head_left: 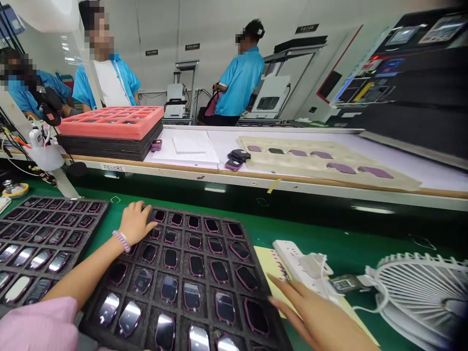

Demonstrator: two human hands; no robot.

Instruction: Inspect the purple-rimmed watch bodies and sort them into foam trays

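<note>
A black foam tray (204, 304) full of watch-like pieces with dark glossy faces and purple rims lies on the green surface in front of me. At its far left corner rests my left hand (136, 223), fingers apart and holding nothing, with a beaded band on the wrist. My right hand (310, 312) is at the tray's right edge, its visible fingers stretched out with nothing between them. A second foam tray (78, 229) of similar pieces, some striped or pale, lies to the left.
Right of the tray are a yellow notebook (268, 256), a white power strip (300, 265) and a white fan (420, 292). The raised shelf (256, 183) holds a red foam tray (141, 124) on black ones and a beige tray (307, 170). Several people in blue shirts are beyond.
</note>
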